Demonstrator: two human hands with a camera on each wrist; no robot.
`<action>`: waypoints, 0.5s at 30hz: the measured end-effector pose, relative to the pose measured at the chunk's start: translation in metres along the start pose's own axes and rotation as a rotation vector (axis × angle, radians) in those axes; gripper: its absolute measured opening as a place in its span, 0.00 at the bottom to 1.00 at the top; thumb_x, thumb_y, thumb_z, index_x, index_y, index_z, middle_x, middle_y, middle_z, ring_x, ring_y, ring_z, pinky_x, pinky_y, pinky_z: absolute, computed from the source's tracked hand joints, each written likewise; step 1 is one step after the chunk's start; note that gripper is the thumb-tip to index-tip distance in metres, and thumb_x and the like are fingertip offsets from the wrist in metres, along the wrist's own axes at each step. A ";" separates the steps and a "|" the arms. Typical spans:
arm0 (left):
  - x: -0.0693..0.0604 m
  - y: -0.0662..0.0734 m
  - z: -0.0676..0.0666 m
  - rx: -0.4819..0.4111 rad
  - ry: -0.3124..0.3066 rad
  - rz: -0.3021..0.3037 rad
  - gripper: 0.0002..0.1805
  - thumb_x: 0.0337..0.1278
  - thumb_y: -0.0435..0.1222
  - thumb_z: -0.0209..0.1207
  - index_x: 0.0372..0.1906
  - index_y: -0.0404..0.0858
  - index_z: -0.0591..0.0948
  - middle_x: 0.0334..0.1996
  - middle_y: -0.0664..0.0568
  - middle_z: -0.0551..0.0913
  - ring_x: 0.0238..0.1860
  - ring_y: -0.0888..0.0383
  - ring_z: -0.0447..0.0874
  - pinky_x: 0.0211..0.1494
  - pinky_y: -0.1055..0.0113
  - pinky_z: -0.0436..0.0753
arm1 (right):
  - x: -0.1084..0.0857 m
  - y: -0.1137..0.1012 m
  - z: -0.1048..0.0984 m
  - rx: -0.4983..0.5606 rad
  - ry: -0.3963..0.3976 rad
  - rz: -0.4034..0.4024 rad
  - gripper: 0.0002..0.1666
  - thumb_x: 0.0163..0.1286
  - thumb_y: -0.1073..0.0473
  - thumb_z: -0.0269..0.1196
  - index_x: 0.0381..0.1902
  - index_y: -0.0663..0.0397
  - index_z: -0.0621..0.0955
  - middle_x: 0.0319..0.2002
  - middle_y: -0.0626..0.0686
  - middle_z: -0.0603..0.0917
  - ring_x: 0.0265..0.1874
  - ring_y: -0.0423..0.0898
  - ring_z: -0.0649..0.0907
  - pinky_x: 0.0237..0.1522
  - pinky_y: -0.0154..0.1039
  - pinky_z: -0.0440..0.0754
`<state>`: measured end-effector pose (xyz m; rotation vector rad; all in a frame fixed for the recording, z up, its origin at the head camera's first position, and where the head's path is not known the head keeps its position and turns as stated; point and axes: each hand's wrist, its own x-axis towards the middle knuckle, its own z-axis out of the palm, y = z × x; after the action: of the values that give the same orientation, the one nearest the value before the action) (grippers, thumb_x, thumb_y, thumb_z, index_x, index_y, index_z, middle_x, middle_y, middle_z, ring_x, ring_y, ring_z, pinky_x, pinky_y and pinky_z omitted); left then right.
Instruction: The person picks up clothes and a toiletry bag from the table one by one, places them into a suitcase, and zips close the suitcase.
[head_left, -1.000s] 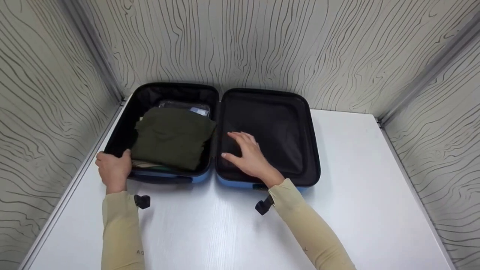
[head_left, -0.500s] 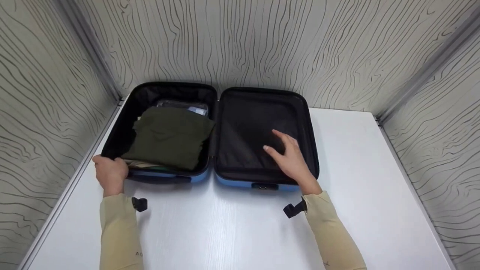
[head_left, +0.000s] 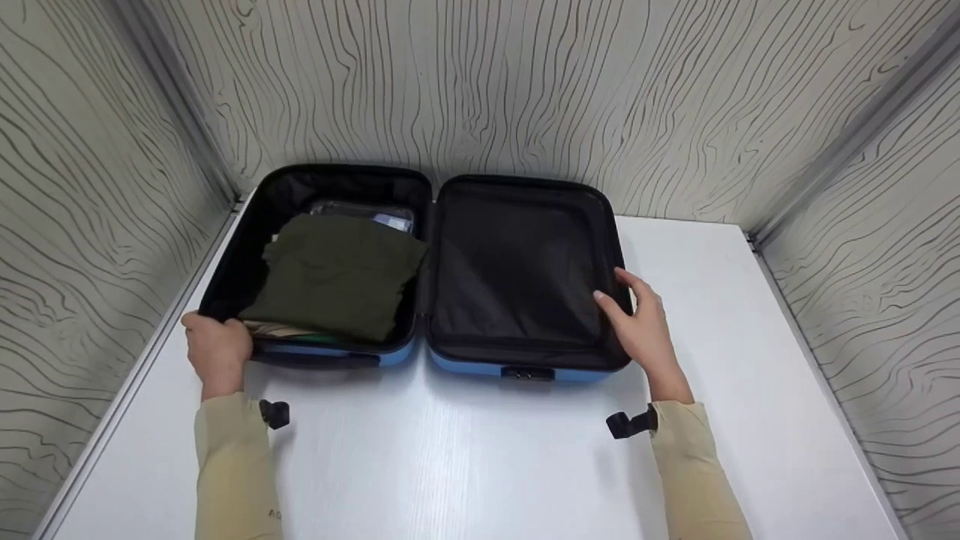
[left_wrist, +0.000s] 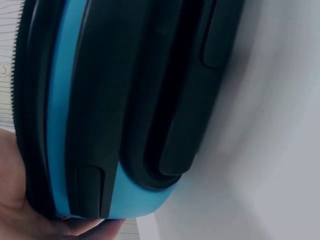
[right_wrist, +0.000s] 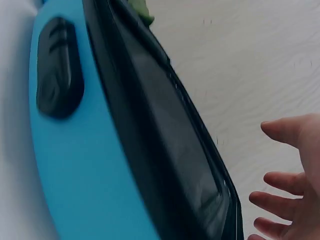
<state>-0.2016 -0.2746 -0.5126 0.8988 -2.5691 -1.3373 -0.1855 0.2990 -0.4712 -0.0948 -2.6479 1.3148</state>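
Note:
A blue suitcase with black lining lies open on the table, its left half [head_left: 311, 346] holding folded dark green cloth [head_left: 337, 270] and its right half [head_left: 517, 270] showing bare lining. The left hand [head_left: 217, 346] grips the front left corner of the left half; in the left wrist view, fingers [left_wrist: 100, 229] curl under that blue corner beside the black handle [left_wrist: 182, 130]. At the right half's outer edge is the right hand [head_left: 643, 326], thumb and fingers spread. The right wrist view shows this hand [right_wrist: 295, 185] apart from the rim, near the combination lock [right_wrist: 60, 67] side.
Under the green cloth are other folded layers [head_left: 281, 330], and a clear case [head_left: 394, 219] lies behind it. The white table [head_left: 450, 457] extends in front and to the right. Patterned panels [head_left: 480, 82] stand behind and at both sides.
The right hand has moved rightward from over the right half's inner side to its outer edge. The left hand has shifted slightly at the corner, its thumb now lower.

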 end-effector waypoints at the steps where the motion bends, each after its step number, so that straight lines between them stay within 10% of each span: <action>1: 0.000 0.000 0.000 -0.001 0.000 0.002 0.34 0.72 0.35 0.37 0.74 0.20 0.45 0.67 0.17 0.60 0.62 0.22 0.65 0.65 0.36 0.65 | -0.001 0.003 -0.001 -0.002 0.003 0.009 0.38 0.76 0.49 0.63 0.75 0.64 0.67 0.72 0.65 0.67 0.74 0.60 0.61 0.74 0.55 0.56; 15: -0.002 0.000 0.000 -0.024 0.002 0.003 0.33 0.72 0.35 0.36 0.74 0.20 0.46 0.67 0.17 0.59 0.62 0.23 0.65 0.65 0.37 0.66 | -0.017 0.039 -0.016 0.105 -0.023 0.206 0.43 0.78 0.46 0.59 0.79 0.63 0.58 0.75 0.65 0.63 0.75 0.61 0.60 0.73 0.56 0.58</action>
<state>-0.2001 -0.2734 -0.5118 0.8914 -2.5465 -1.3624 -0.1663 0.3330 -0.4950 -0.3478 -2.6399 1.5226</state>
